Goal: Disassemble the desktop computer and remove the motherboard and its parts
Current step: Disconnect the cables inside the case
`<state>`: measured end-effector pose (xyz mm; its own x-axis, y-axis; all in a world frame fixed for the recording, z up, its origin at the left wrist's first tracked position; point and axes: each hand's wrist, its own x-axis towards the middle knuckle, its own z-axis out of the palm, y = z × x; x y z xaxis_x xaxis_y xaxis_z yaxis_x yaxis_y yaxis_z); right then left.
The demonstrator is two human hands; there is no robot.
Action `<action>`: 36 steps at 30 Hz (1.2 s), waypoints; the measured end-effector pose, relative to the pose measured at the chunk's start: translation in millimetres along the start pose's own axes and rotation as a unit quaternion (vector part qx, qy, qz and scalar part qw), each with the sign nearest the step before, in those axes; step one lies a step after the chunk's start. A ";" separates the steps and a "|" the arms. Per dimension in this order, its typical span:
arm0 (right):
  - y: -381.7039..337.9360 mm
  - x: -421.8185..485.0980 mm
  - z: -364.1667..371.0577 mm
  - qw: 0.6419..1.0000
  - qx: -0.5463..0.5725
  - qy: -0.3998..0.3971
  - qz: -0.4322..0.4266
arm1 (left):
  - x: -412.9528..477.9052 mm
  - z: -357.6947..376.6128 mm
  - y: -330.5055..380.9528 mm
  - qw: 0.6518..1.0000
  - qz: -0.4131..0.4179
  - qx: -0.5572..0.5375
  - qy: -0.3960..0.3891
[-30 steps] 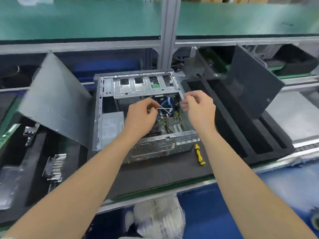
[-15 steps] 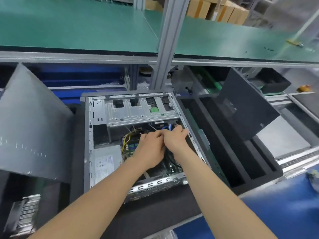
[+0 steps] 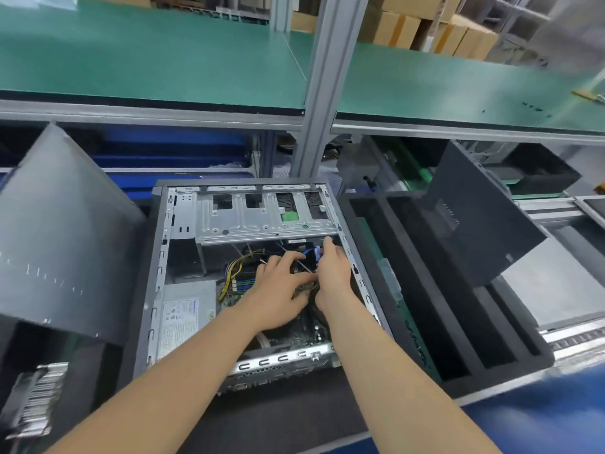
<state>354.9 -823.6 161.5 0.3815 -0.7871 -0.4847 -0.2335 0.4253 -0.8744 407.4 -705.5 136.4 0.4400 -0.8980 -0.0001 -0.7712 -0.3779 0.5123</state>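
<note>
Reaching into case (image 3: 154, 273) | left hand (image 3: 278, 286), right hand (image 3: 334, 273) among cables (image 3: 311, 253)

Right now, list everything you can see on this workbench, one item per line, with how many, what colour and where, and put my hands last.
Computer case: one, grey metal, open, centre of bench.
Drive cage: one, silver, far end of the case.
Power supply: one, grey with white label, near-left corner inside the case.
Motherboard: one, dark green, case floor, mostly hidden under the hands.
Yellow wires: one bundle, beside the power supply.
Blue cable: one, by the fingertips under the drive cage.
Side panels: two, grey at left, darker at right, both leaning.
Foam tray: one, black, right of the case.
Cardboard boxes: several, brown, behind the upper shelf.
Left hand: inside the case, over the board.
Right hand: inside the case, beside the left hand, fingers reaching the blue cable.
</note>
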 end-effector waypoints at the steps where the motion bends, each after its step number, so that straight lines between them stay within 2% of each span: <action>1: -0.1 0.7 1.5 1.000 0.011 -0.001 0.001 | 0.0 -0.4 -0.2 1.000 -0.002 -0.005 0.001; 11: 1.6 8.9 3.1 1.000 -0.001 -0.008 -0.004 | -1.9 -5.1 1.1 0.999 -0.003 -0.032 0.007; 15: 9.5 9.3 3.6 1.000 0.012 0.022 -0.015 | -1.8 -4.7 -1.5 0.999 -0.003 -0.044 0.013; 20: 10.7 7.3 -1.6 0.997 0.076 0.000 0.033 | 0.4 -3.0 -3.1 0.998 -0.002 -0.057 0.021; 24: 10.6 10.2 -3.3 0.995 0.095 -0.013 0.040 | 2.2 -2.1 -2.9 0.998 0.002 -0.060 0.018; 31: 16.6 15.5 -4.6 0.999 -0.021 -0.042 -0.014 | 2.3 -2.7 -2.0 0.997 -0.006 -0.078 0.024; 36: 12.6 16.9 -0.5 0.999 -0.018 -0.051 -0.005 | 1.4 -4.0 -1.4 0.996 -0.028 -0.088 0.002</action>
<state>358.0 -831.7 142.3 0.4728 -0.7402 -0.4781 -0.2611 0.4005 -0.8783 410.9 -705.3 139.1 0.4816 -0.8759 -0.0296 -0.6531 -0.3812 0.6544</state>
